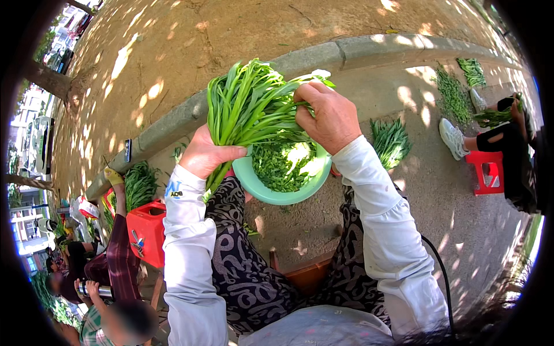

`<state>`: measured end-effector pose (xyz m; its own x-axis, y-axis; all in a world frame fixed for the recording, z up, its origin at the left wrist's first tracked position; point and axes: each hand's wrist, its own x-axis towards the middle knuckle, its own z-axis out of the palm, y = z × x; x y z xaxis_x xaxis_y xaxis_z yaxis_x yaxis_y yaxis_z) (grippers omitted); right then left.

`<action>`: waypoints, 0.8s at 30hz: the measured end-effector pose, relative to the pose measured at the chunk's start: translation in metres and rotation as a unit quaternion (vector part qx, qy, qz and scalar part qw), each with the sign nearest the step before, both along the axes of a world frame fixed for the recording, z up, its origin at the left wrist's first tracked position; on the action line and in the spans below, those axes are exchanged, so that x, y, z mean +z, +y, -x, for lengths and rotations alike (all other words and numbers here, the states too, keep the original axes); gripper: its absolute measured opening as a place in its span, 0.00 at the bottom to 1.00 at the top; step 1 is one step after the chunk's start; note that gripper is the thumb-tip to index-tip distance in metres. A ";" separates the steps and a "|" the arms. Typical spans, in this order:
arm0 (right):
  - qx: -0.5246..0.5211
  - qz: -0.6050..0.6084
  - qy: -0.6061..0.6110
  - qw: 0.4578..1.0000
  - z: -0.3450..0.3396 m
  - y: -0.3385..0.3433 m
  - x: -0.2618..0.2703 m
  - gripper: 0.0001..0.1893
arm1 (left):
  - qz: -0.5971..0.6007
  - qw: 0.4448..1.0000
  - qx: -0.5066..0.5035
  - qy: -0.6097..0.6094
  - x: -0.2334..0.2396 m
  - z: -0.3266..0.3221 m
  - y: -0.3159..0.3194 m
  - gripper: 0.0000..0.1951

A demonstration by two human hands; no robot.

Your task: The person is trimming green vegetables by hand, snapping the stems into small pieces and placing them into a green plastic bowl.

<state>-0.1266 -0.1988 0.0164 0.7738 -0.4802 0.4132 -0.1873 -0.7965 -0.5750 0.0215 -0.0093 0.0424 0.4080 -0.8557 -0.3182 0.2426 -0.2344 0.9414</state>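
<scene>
My left hand (207,151) grips a thick bunch of long leafy green stems (242,108) near its lower end, thumb across the stalks. At the bunch's right side, my right hand (326,114) pinches some of the leaves between thumb and fingers; the fingertips are partly hidden. Below both hands, between the knees, is a light green plastic basin (281,198) holding short cut green pieces (281,168). The bunch covers the basin's far rim.
Leafy bundles (391,142) lie on the pavement right of the basin and at left (140,184). A red plastic stool (147,233) stands left. Beyond runs a concrete curb (303,59) with a phone-like object (127,150). Other people sit at left and right, one beside a red stool (487,173).
</scene>
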 end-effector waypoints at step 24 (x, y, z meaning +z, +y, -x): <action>0.022 -0.777 -0.335 0.533 0.012 -0.048 -0.009 0.08 | -0.043 0.969 0.235 -0.064 -0.033 -0.027 0.015 0.17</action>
